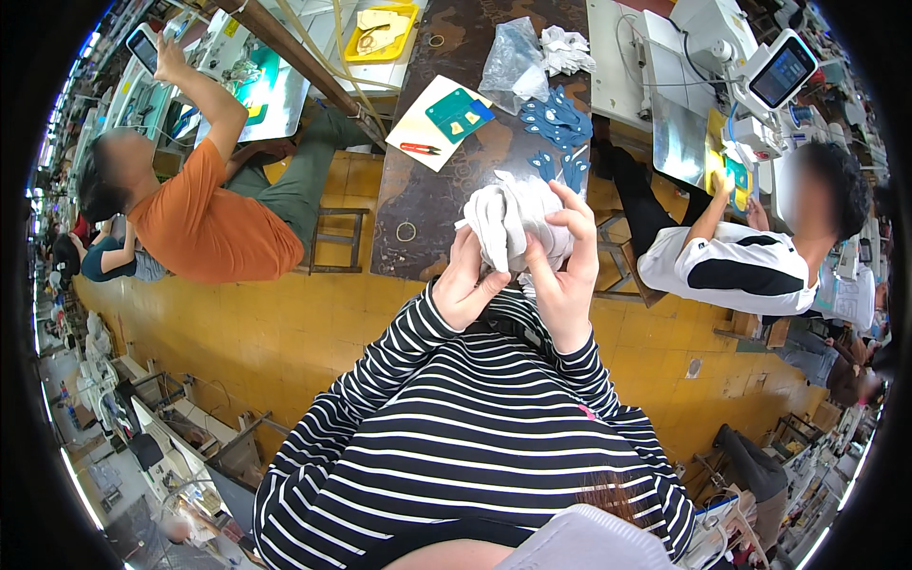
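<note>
So the person in the striped top had both hands up in front of their chest, wrapped around a bundle of pale grey fabric pieces [513,223]. The left hand [467,285] was closed on the bundle's lower left edge, thumb pinching it from below. The right hand [568,261] curled over the right side, fingers [575,217] bent across the top of the cloth, so it was gripped from both sides, held in the air just above the near end of the dark worktable [446,180].

On that table, further out, sat a heap of blue cut pieces [559,128], pretty much just beyond the bundle. There was also a white board [427,119] with a teal template [458,112] lying on it and red snips [419,148] at its edge, plus a clear plastic bag [513,62] near some white cloth [567,47]. A yellow tray [382,33] sat at the far end.

A person in an orange shirt [214,228] was off to the left, reaching up to a screen, and another in a white and black top [736,266] sat to the right at a sewing machine [708,38].
</note>
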`<state>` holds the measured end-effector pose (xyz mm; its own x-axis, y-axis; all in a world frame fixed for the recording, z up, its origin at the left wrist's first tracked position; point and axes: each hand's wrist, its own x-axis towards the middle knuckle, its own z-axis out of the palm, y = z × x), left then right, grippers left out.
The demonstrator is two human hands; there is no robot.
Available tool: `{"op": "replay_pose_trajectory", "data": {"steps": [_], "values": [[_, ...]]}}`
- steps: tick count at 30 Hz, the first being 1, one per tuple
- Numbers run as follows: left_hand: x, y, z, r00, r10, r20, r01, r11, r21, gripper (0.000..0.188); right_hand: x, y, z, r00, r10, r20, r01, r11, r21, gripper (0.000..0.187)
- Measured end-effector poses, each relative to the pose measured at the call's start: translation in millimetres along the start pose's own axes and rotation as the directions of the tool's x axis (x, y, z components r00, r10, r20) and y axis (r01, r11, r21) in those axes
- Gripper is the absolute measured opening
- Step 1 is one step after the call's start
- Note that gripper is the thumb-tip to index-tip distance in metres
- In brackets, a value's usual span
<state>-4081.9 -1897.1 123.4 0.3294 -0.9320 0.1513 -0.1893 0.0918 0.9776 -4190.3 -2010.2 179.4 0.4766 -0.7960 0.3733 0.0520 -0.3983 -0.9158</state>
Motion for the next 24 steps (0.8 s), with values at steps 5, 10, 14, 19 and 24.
{"op": "replay_pose_trajectory", "data": {"steps": [5, 10, 14, 19, 24], "values": [[7.9, 22.5, -3.9, 0.996, 0.064, -0.064, -0.051, 0.983, 0.177, 0.062, -2.8, 8.8, -11.4, 0.977, -0.101, 0.185, 0.131, 0.979, -0.158, 0.026], [7.7, 28.0, -7.4, 0.984, 0.14, -0.107, -0.093, 0.929, 0.357, 0.06, -2.8, -1.6, -7.5, 0.974, -0.093, 0.207, 0.125, 0.981, -0.147, 0.032], [10.9, 43.4, -5.5, 0.987, 0.085, -0.137, -0.033, 0.938, 0.344, 0.054, -6.1, 7.5, -8.1, 0.976, -0.08, 0.204, 0.107, 0.986, -0.124, 0.023], [8.8, 41.4, -2.7, 0.991, 0.057, -0.123, 0.003, 0.896, 0.443, 0.051, -11.0, 4.3, 6.2, 0.999, 0.052, 0.009, -0.052, 0.992, 0.117, 0.012], [7.6, 42.6, 0.8, 0.984, 0.105, -0.143, -0.01, 0.838, 0.546, 0.049, -7.2, 1.5, -7.0, 0.98, -0.038, 0.198, 0.066, 0.988, -0.139, 0.011]]}}
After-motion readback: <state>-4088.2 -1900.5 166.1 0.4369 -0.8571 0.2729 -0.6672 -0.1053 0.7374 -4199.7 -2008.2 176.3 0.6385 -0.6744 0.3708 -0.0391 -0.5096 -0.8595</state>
